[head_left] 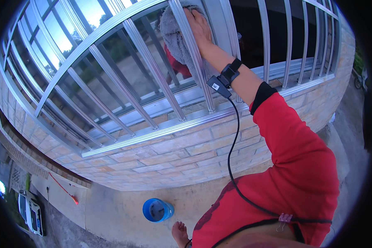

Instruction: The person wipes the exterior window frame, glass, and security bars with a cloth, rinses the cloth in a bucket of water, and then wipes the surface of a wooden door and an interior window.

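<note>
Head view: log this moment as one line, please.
Right hand: on gray cloth | Cloth: behind metal bars, against window | Blue bucket: on ground below

Rel. to the window grille: 1 grey cloth behind it, 1 R hand at it, 1 L hand below it, 1 blue bucket also below, 1 pink clip lower R, 1 long red item & 1 white car lower L.

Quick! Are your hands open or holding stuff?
Left hand: low down, too small to tell whether open or closed.
Right hand: holding a gray cloth at the window.
</note>
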### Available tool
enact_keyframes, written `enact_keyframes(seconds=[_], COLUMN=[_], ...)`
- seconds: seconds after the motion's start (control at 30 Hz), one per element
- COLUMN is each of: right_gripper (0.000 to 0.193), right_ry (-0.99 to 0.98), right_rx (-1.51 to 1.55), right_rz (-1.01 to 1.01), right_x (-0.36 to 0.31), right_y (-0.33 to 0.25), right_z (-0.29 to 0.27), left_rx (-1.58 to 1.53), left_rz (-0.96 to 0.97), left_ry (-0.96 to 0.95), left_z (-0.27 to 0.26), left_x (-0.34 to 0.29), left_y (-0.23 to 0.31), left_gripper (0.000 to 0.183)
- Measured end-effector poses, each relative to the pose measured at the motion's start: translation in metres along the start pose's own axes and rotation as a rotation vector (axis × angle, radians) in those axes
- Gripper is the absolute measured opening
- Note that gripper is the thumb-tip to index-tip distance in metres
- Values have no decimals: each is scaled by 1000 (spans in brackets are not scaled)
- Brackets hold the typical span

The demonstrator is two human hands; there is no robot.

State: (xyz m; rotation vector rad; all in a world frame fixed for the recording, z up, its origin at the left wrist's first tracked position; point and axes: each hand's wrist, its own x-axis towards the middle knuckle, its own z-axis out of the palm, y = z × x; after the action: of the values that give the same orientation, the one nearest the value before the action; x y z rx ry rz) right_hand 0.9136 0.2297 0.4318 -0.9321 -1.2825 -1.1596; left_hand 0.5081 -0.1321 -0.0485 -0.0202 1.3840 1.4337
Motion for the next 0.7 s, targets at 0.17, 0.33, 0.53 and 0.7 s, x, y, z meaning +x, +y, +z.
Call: enact_keyframes(seconds=[0.17,0.33,0.53,0.7], right_gripper=[40,39,30,24], right_ry=[-451,-751,-870,-1076], right_rx=[-368,-151,7,32], right_rz=[-1,215,176,225], right_x=[-34,-83,-151,-174], right_y=[-2,-19,0,0], right_z=[8,-38,-32,-36], left_rx=[33,125,127,98], left_rz=[-71,-31,20,59], left_ry=[-161,-302,-272,-164], left_z=[47,101,88,56], left_x=[8,0,-12,-32], left_y=[8,19,35,32], left_gripper=[9,14,15,16])
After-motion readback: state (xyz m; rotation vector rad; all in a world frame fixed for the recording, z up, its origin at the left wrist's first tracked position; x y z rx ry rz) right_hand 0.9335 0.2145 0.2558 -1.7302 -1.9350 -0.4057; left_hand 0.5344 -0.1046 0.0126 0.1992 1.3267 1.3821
